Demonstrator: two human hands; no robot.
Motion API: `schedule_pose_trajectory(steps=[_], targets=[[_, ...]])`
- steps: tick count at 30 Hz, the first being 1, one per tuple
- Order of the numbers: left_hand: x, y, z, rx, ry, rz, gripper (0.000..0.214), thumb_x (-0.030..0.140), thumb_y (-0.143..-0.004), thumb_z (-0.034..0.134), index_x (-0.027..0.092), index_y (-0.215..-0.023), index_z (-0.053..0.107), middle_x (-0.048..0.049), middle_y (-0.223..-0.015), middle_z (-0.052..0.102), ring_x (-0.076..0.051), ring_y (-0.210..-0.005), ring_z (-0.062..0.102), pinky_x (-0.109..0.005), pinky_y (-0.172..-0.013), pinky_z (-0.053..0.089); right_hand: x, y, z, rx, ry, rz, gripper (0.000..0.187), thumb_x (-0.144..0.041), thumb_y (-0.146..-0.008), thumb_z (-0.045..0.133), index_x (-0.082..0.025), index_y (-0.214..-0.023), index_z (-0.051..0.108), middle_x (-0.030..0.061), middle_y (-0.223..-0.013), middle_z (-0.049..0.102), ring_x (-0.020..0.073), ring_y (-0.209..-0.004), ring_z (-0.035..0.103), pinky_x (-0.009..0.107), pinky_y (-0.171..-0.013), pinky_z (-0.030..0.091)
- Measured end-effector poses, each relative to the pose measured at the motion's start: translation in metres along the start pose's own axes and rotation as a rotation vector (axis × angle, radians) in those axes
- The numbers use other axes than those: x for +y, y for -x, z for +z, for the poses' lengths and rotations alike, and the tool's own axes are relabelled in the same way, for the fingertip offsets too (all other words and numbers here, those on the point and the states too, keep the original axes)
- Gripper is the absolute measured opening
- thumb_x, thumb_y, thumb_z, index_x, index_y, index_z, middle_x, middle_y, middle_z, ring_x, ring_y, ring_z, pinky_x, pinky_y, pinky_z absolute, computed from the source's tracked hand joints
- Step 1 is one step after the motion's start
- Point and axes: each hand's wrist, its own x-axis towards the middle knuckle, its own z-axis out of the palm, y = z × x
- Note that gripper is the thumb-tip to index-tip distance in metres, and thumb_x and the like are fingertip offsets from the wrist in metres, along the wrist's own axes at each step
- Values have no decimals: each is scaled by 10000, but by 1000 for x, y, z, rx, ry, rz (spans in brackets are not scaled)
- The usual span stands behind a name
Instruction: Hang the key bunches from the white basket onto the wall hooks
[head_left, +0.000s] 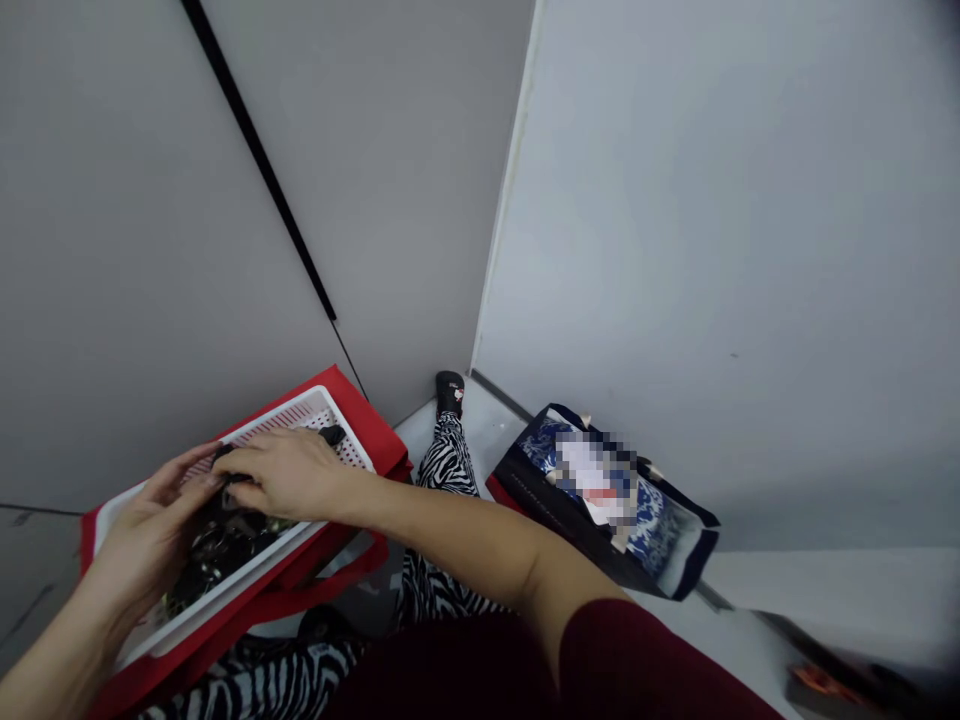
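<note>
A white plastic basket [336, 410] with slotted sides sits at the lower left, in the mouth of a red bag [379, 435]. Inside it lies a jumble of dark, shiny items [217, 555], too dark to name. My right hand [289, 472] reaches over the basket, its bent fingers closed on a small black item [229, 478]. From the left side, my left hand [154, 525] meets it there, thumb and fingers curled at the same black item. Their fingers partly hide it. Another black piece [331, 434] rests near the basket's far right corner.
A blue-and-white patterned bag [652, 530] with dark edges stands on the floor against the right wall [675, 250]. Grey panels [360, 180] rise in front. My foot in a dark shoe [450, 388] is near the corner. A blurred dark object [840, 690] lies lower right.
</note>
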Motion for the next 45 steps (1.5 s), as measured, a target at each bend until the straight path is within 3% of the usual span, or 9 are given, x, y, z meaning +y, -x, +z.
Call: schedule_pose_trajectory(steps=[4,11,17,22,26,31,36,41,45], targets=[[-4,-1,-9,-33,43,71,353,282,-399,631,252,-738,539,80,-619,604,-97,-614,519,-161,-518,391,-7,-8,3,28,125,-42,194,-271,-695,375,-204,-811,516,6,-818,566,137,-749,489,256,-663,345],[-10,-9,-33,-67,180,145,400,286,-450,621,162,-807,489,30,-612,580,-75,-557,504,-171,-539,375,-19,-29,1,-74,119,-67,167,-228,-656,405,-164,-732,539,45,-738,584,139,-693,504,235,-603,348],[-11,-13,-49,-45,264,260,339,225,-503,567,140,-811,455,31,-554,533,-81,-520,485,-196,-543,359,-28,-37,11,-48,-207,53,177,-151,-603,423,-169,-767,487,13,-661,555,109,-603,491,210,-549,359],[5,-10,-58,-59,7,424,245,71,-486,486,138,-722,487,39,-543,495,-77,-543,456,-178,-549,343,-34,-46,5,-32,-412,33,310,-150,-605,423,-201,-910,450,23,-785,526,119,-739,482,245,-685,365],[30,-4,-67,-28,-271,575,239,63,-521,419,145,-724,516,21,-581,514,-86,-577,454,-179,-561,340,-42,-56,-11,-6,-374,23,86,-195,-607,431,-197,-627,515,46,-899,495,156,-875,443,275,-764,328],[67,6,-77,-47,-371,688,239,57,-518,412,139,-717,515,25,-563,511,-78,-538,440,-168,-510,331,-52,-81,-27,-94,-548,31,119,-254,-634,425,-169,-636,508,4,-600,530,122,-586,481,232,-572,378],[110,2,-84,95,-320,777,215,70,-532,425,135,-724,496,24,-554,499,-67,-505,428,-167,-480,334,-62,-116,-52,-38,-528,-1,156,-270,-629,428,-150,-537,463,-35,-458,426,77,-456,392,199,-464,324],[171,-12,-91,248,-190,949,131,184,-588,465,129,-707,469,-17,-680,517,-84,-638,467,-195,-599,370,-88,-174,-100,186,-567,-34,162,-292,-603,430,-142,-545,449,-44,-461,417,54,-420,383,189,-448,336],[211,-26,-91,398,-193,954,162,192,-602,465,134,-752,443,-20,-691,527,-90,-633,478,-223,-619,377,-104,-230,-127,401,-540,24,167,-287,-585,430,-130,-558,478,-26,-469,463,59,-418,417,189,-442,361]])
